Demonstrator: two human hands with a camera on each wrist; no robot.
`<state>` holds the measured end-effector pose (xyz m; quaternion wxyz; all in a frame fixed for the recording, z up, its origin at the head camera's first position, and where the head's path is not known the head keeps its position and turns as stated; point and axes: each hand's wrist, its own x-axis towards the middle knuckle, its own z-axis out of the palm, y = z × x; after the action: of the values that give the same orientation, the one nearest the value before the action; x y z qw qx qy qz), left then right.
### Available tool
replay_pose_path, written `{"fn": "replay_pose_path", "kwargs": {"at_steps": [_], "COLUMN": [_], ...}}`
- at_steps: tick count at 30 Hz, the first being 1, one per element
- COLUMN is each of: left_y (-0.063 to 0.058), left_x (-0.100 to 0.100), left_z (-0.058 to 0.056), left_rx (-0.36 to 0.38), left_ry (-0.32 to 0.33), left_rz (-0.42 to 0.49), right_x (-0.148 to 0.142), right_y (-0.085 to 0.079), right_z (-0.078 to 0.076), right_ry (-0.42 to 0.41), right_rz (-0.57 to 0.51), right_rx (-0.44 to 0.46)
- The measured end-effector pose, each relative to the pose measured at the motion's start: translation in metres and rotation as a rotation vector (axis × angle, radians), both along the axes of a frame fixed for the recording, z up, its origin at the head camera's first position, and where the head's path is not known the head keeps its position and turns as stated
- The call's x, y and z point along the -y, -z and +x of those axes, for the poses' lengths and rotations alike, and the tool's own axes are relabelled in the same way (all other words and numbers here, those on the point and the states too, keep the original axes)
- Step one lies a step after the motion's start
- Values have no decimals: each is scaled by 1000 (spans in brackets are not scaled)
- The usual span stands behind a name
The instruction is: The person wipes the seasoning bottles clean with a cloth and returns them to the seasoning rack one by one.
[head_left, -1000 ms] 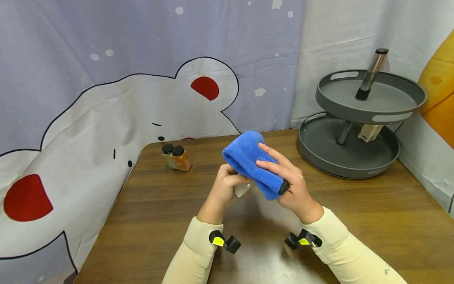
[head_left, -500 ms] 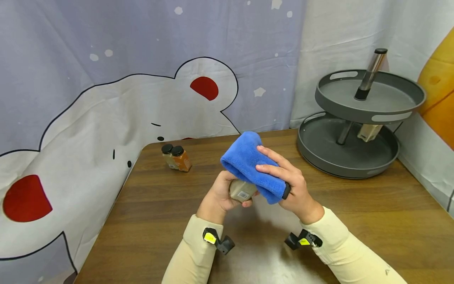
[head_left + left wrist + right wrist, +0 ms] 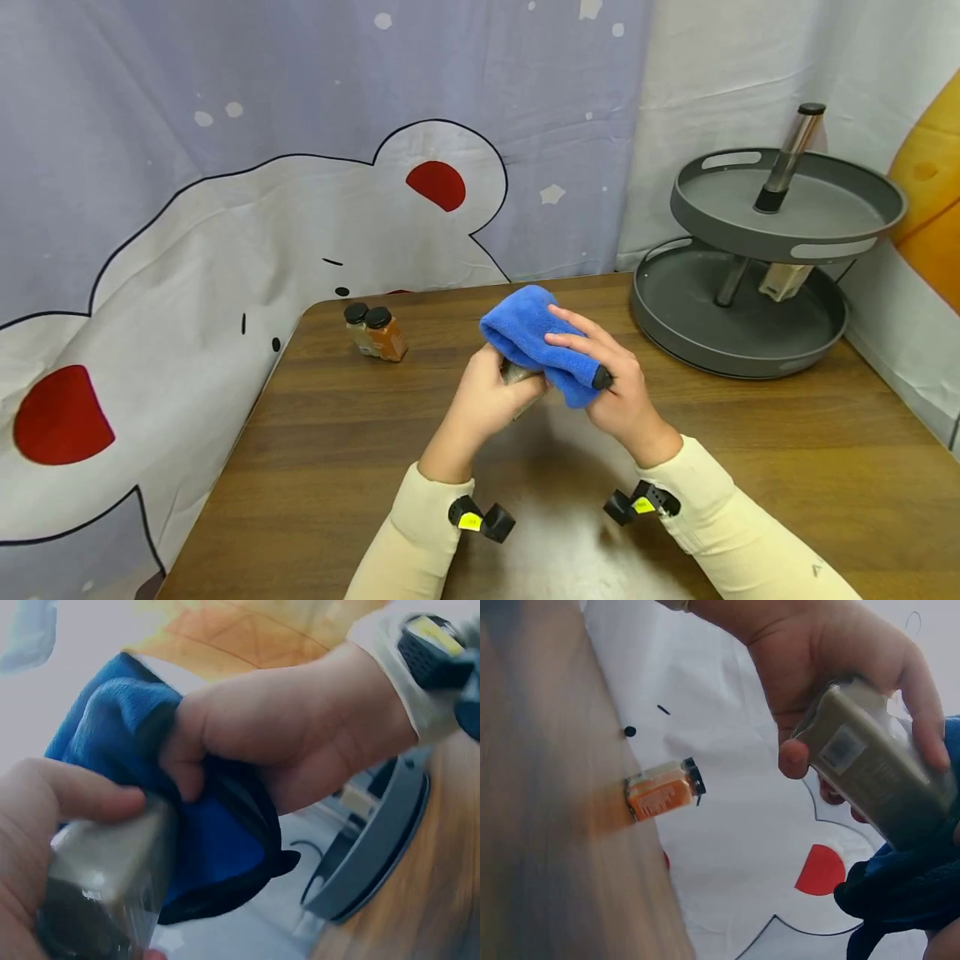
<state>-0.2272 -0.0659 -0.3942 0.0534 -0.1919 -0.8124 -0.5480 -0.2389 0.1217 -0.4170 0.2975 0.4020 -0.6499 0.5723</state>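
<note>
My left hand (image 3: 483,396) grips a squarish clear jar (image 3: 874,769) of pale powder with a barcode label. In the left wrist view the thumb lies along the jar (image 3: 112,859). A folded blue towel (image 3: 528,329) with dark edging covers the jar's far end, so its lid is hidden. My right hand (image 3: 618,375) holds the towel against that end, fingers spread over the cloth in the head view and thumb beneath. Both hands are above the wooden table (image 3: 360,467).
Two black-lidded spice jars stand together at the table's back left, one orange (image 3: 387,337) and one pale (image 3: 360,333). A grey two-tier round tray (image 3: 738,358) stands at back right, with a beige jar (image 3: 783,281) on its lower tier. A patterned curtain (image 3: 300,217) hangs behind.
My left hand has twisted the jar back and forth; its barcoded face showed half a second ago and is turned away now in the head view. The towel shifted slightly with it.
</note>
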Motion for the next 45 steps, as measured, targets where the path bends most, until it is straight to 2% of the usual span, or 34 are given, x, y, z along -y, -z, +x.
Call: {"fn": "replay_pose_path", "kwargs": {"at_steps": [2, 4, 8, 12, 15, 17, 19, 22, 25, 27, 29, 33, 35, 37, 40, 45], "left_y": [-1, -2, 0, 3, 5, 6, 6, 5, 6, 7, 8, 9, 10, 10, 13, 16], "left_x": [-3, -6, -9, -10, -7, -3, 1, 7, 14, 17, 21, 26, 29, 32, 35, 39], "left_z": [2, 3, 5, 4, 2, 1, -1, -5, -9, -12, -16, -23, -26, -28, -31, -36], "left_rx": [-77, -143, -279, -389, -430, -434, -420, -380, -310, -252, -181, -52, -5, 31, 71, 136], "left_ry": [-75, -128, -204, -240, -247, -247, -247, -251, -257, -252, -244, -235, -240, -244, -242, -220], "left_rz": [-143, -256, -441, -549, -555, -528, -497, -437, -368, -299, -217, -47, 21, 79, 157, 281], "right_x": [-1, -2, -5, -10, -20, -28, -39, -56, -72, -82, -91, -101, -101, -100, -97, -96], "right_y": [2, 3, 4, 1, -2, -3, -5, -9, -13, -16, -19, -25, -23, -17, -3, 21], "right_z": [-2, -3, -6, -10, -14, -16, -20, -27, -34, -39, -42, -41, -37, -31, -19, 5], "right_ry": [-19, -73, -220, -308, -291, -269, -243, -207, -163, -102, -10, 235, 327, 360, 357, 318], "right_rz": [-24, -73, -224, -446, -537, -520, -444, -234, 22, 183, 355, 733, 883, 986, 1074, 1161], "right_rx": [59, 140, 379, 708, 927, 1026, 1076, 1116, 1146, 1133, 1053, 752, 595, 471, 342, 249]}}
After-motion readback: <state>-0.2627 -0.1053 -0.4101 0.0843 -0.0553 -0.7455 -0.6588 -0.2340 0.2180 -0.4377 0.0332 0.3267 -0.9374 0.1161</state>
